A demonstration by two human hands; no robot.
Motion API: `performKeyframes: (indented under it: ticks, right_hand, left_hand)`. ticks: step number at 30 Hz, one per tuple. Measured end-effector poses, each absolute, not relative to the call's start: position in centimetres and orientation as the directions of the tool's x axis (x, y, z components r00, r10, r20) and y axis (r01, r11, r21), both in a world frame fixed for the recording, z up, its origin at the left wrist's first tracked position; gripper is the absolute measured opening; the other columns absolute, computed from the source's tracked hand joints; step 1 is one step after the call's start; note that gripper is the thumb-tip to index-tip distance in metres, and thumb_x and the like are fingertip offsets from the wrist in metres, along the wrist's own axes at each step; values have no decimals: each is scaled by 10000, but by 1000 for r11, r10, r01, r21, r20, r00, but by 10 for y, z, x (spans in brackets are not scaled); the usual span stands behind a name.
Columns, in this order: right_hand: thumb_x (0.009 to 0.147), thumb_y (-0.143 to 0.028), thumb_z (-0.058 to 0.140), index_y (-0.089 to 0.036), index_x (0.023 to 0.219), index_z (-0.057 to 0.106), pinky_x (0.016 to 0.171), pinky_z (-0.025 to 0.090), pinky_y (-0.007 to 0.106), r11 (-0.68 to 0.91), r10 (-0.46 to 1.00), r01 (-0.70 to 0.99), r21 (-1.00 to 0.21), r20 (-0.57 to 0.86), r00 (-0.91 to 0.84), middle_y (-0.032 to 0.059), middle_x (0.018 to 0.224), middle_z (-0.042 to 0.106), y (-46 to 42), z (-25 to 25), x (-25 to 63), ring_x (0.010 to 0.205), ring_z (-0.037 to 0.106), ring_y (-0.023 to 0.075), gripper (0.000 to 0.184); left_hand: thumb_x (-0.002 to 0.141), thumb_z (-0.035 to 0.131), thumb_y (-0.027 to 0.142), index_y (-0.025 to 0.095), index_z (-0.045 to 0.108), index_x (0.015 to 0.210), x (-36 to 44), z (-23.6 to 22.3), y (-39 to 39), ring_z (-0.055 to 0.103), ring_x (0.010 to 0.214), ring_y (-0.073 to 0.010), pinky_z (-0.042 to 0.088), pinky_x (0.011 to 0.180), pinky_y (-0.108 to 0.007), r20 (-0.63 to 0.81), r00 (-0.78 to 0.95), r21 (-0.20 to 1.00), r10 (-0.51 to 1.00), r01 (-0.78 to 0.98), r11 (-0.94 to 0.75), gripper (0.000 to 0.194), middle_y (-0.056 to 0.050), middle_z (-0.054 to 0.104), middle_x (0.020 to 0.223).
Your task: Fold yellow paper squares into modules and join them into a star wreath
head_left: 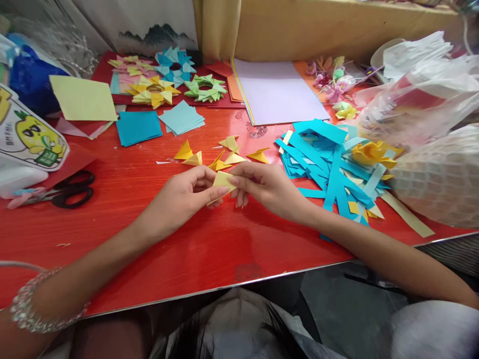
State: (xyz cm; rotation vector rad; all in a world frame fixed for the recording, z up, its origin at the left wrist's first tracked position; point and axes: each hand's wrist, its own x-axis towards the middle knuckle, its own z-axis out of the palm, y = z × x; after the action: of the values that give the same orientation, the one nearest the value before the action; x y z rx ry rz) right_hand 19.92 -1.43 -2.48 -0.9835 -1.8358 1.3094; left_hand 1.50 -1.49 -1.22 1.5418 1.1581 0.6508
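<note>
A small folded piece of pale yellow paper (223,180) is held between both hands above the red table. My left hand (194,188) pinches its left side, thumb lying on the front. On the other side, my right hand (262,183) grips the upper right corner between thumb and fingers. Just beyond my fingers lie several folded yellow paper pieces (193,158), some pale and some deeper yellow. Farther back rest finished folded-paper rings: a blue one (175,67), a yellow one (154,90), a green one (205,89) and a pink-and-yellow one (131,67).
Blue paper strips (318,154) are heaped to the right, beside a plastic bag (430,174). Black-handled scissors (73,189) lie at the left. Blue squares (139,128), light blue squares (182,117) and lilac sheets (279,92) sit toward the back of the red table (179,264).
</note>
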Motion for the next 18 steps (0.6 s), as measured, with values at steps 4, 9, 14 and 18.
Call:
performKeyframes:
  ticks: [4,9,14,18]
  right_hand:
    - [916,-268,474,-129,798,536,502,445,186,315,863,299,-901,141,-485,-20,632,551,-16,-22,200,506,548,61,193]
    - [909,-300,485,-122,807,572,552,483,212,280,884,306,-910,119,-453,16,680,604,-12,-20,203,575,590,86,223]
    - [861,-349,555,-132,810,588,636,553,244,132,904,165,-977,50,-424,37,736,655,-8,-23,205,662,658,119,224]
    - [856,-265,566,-160,964,543,606,568,233,60,922,42,-997,40,-385,-6,657,650,-7,-20,205,647,689,133,152]
  left_hand:
    - [763,666,344,172,534,642,15,-12,-16,525,568,-80,421,553,-181,-172,361,944,917,327,49,248,41,564,593]
    - [796,643,276,198,624,848,17,-15,-18,591,636,-78,467,607,-163,-37,297,961,954,272,-48,95,38,630,714]
    - [824,615,218,230,601,1010,17,-15,-21,634,652,-77,487,647,-159,46,245,963,968,245,-108,187,53,638,706]
    - [828,605,195,215,641,991,16,-13,-21,638,639,-81,496,666,-180,83,228,965,970,224,-135,168,37,656,750]
